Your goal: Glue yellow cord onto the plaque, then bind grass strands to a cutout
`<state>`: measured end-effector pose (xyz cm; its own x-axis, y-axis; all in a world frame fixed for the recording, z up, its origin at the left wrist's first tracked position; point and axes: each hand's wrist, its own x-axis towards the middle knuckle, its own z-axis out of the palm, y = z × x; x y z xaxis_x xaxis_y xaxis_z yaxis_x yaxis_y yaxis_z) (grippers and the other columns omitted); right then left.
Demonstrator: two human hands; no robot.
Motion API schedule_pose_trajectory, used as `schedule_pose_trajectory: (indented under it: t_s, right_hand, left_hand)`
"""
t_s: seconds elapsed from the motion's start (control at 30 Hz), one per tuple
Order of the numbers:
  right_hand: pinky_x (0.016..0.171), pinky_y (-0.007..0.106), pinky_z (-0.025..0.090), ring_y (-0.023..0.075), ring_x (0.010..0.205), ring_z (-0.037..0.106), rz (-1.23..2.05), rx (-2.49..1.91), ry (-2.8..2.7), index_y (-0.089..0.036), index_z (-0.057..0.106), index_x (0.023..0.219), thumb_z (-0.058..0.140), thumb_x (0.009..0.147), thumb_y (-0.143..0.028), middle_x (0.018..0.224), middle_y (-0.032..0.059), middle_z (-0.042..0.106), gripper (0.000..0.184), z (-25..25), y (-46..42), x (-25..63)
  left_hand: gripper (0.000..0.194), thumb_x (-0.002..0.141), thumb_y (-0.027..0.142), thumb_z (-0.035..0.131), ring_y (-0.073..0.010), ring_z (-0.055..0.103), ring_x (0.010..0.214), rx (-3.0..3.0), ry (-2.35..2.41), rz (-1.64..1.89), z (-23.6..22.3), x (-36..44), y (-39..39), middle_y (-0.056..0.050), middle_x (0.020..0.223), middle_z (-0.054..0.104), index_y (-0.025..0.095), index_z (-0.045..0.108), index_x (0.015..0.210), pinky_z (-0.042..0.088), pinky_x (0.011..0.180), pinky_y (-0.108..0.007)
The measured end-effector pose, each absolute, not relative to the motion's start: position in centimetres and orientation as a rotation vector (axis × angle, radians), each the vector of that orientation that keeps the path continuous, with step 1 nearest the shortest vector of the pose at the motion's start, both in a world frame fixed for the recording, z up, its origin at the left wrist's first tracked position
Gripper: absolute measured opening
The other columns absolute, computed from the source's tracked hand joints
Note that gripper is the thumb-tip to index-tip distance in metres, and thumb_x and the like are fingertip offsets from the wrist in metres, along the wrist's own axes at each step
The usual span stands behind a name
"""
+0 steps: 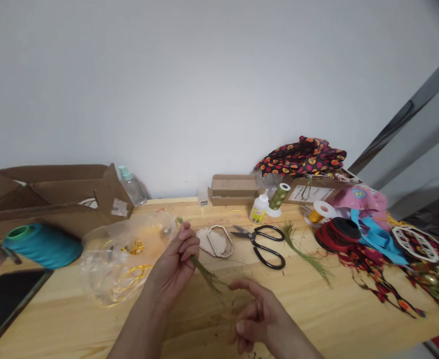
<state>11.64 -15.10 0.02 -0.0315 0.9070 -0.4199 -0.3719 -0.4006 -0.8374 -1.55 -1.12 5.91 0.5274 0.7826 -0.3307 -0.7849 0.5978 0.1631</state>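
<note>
Your left hand near centre, fingers closed on green feathery sprig. Your right hand half open, empty, just beside sprig's tip. Both over wooden table. Left of hands, clear plastic bag holding yellow cord. Right, black-handled scissors, second green sprig. Far left, open cardboard box, contents hidden. Far centre, closed small cardboard box.

Left hand pinched shut, right hand loosely open just beside it.
</note>
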Motion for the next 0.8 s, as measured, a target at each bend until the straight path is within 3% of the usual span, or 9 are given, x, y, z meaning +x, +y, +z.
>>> schedule_pose_trajectory:
  t_s: [0.23, 0.4, 0.57, 0.8]
  right_hand:
    - [0.041, 0.019, 0.035, 0.0109, 0.040, 0.055, 1.526, -1.368, -0.726, -0.018, 0.041, 0.102, 0.063, 0.058, -0.020, 0.054, -0.0011, 0.065, 0.050, 0.5, -16.4, 14.0]
    - [0.039, 0.019, 0.033, 0.0087, 0.036, 0.050, 1.436, -1.524, -0.715, -0.019, 0.043, 0.090, 0.063, 0.052, -0.022, 0.049, -0.0039, 0.062, 0.043, 0.8, -17.0, 16.7]
    - [0.043, 0.020, 0.037, 0.0085, 0.041, 0.051, 1.393, -1.560, -0.754, -0.018, 0.043, 0.084, 0.066, 0.058, -0.027, 0.054, -0.0009, 0.064, 0.036, 3.8, -17.4, 19.5]
    - [0.046, 0.021, 0.039, 0.0092, 0.045, 0.054, 1.328, -1.438, -0.908, -0.017, 0.047, 0.078, 0.067, 0.062, -0.029, 0.062, 0.0037, 0.067, 0.028, 9.2, -14.5, 19.0]
  left_hand:
    - [0.031, 0.090, 0.012, 0.024, -0.0013, 0.036, 0.036, 0.058, 0.417, 1.036, 5.7, -1.5, -0.8, 0.005, 0.050, 0.042, 0.011, 0.051, 0.076, 0.024, 0.032, -0.010]
    - [0.031, 0.089, 0.010, 0.024, -0.0014, 0.037, 0.036, 0.084, 0.430, 1.111, 5.8, -2.3, -0.3, 0.005, 0.050, 0.042, 0.012, 0.052, 0.076, 0.025, 0.031, -0.010]
    - [0.031, 0.088, 0.008, 0.025, -0.0014, 0.038, 0.033, 0.120, 0.496, 1.133, 6.6, -3.6, -0.6, 0.005, 0.049, 0.042, 0.012, 0.051, 0.073, 0.028, 0.028, -0.009]
    - [0.024, 0.084, 0.003, 0.035, -0.0010, 0.045, 0.033, 0.096, 0.889, 0.781, 6.3, -2.3, -6.4, 0.000, 0.056, 0.055, 0.010, 0.055, 0.071, 0.030, 0.025, -0.007]
